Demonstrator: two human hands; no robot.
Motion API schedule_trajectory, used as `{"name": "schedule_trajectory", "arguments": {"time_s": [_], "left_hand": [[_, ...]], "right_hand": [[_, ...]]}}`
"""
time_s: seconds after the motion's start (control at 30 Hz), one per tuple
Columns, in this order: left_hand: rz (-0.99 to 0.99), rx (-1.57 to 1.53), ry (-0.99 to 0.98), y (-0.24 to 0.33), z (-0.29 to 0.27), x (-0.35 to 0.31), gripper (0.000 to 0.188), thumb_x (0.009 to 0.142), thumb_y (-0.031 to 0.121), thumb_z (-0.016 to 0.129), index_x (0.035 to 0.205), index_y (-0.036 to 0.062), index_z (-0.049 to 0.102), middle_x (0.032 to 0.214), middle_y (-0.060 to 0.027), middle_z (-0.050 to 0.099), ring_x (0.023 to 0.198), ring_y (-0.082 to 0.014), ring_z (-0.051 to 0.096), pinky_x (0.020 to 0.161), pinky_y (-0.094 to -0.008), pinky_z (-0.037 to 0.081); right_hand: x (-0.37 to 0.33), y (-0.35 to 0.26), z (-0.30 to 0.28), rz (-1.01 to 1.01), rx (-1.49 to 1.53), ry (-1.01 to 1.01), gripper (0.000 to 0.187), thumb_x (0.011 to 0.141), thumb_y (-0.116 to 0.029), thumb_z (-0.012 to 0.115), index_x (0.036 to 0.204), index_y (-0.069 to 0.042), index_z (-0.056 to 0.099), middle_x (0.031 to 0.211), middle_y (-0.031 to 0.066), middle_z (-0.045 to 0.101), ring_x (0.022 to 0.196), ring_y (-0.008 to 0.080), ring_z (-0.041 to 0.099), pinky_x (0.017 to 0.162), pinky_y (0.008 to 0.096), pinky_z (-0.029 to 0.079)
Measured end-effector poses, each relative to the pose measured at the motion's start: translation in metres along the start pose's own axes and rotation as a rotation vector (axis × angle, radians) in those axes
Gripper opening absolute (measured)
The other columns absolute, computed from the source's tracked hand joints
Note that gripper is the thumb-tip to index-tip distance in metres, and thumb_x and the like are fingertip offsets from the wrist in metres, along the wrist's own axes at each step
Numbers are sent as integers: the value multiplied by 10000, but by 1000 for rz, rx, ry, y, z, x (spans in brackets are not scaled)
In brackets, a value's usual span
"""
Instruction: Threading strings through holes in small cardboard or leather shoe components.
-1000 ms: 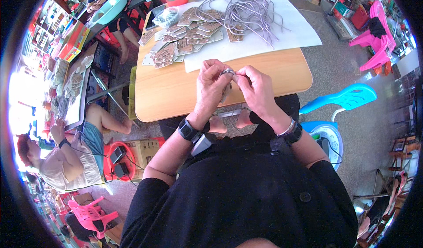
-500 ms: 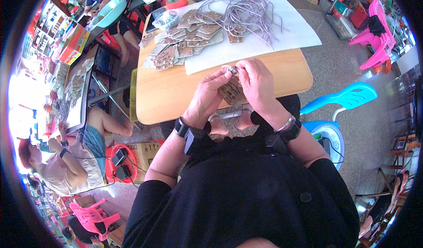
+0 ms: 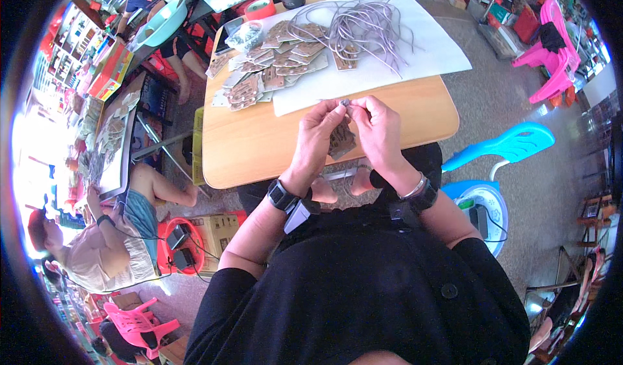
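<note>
Above the near edge of the wooden table (image 3: 243,146), my left hand (image 3: 315,136) and my right hand (image 3: 379,130) meet with fingertips pinched together. Between them is a small bunched grey cord (image 3: 345,103), its shape too small to make out fully. A brown printed card (image 3: 341,141) hangs below the fingertips, partly hidden by my hands. Beyond them lies a heap of similar brown and white cards (image 3: 285,60). A loose tangle of grey-lilac cords (image 3: 366,31) rests on a white sheet (image 3: 431,57).
A clear plastic bowl of small items (image 3: 245,35) and a red roll of tape (image 3: 259,8) stand at the table's far left. To the right is a blue chair (image 3: 513,146) with a basin. A seated person (image 3: 104,248) works at a table on the left.
Both hands have come slightly nearer to me, with fingertips still together. The hanging card has turned and shows less of its face. The seated person's arm on the left has lowered.
</note>
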State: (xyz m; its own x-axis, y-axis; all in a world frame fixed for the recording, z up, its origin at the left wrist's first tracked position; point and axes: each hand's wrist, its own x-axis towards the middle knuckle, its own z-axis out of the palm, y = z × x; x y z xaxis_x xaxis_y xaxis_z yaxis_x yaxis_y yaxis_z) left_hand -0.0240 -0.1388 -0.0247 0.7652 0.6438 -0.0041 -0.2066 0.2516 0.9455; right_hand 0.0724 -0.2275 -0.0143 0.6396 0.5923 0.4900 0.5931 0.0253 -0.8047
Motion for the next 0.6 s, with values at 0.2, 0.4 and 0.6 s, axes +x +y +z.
{"name": "schedule_trajectory", "arguments": {"time_s": [0.2, 0.4, 0.6], "left_hand": [[20, 189, 64, 2, 12, -3, 198, 936, 141, 560, 1087, 21, 607, 898, -20, 612, 810, -76, 562, 711, -224, 461], [299, 593, 80, -3, -4, 4, 230, 925, 206, 593, 989, -6, 653, 894, -52, 520, 668, -99, 547, 579, -254, 464], [45, 455, 19, 15, -10, 1, 250, 934, 228, 567, 973, -5, 648, 801, -41, 593, 633, -101, 575, 553, -234, 466]], "right_hand": [[-1, 5, 1, 0, -84, -15, 73, 822, -64, 604, 872, -14, 586, 753, 154, 625, 693, 328, 624, 620, 417, 495], [1, -2, -5, -263, -319, -136, 97, 825, -99, 604, 861, -12, 583, 760, 157, 625, 652, 339, 598, 606, 428, 484], [13, 2, -20, 206, 140, -282, 154, 854, -169, 588, 872, -17, 600, 731, 67, 595, 568, 206, 555, 526, 325, 455]]}}
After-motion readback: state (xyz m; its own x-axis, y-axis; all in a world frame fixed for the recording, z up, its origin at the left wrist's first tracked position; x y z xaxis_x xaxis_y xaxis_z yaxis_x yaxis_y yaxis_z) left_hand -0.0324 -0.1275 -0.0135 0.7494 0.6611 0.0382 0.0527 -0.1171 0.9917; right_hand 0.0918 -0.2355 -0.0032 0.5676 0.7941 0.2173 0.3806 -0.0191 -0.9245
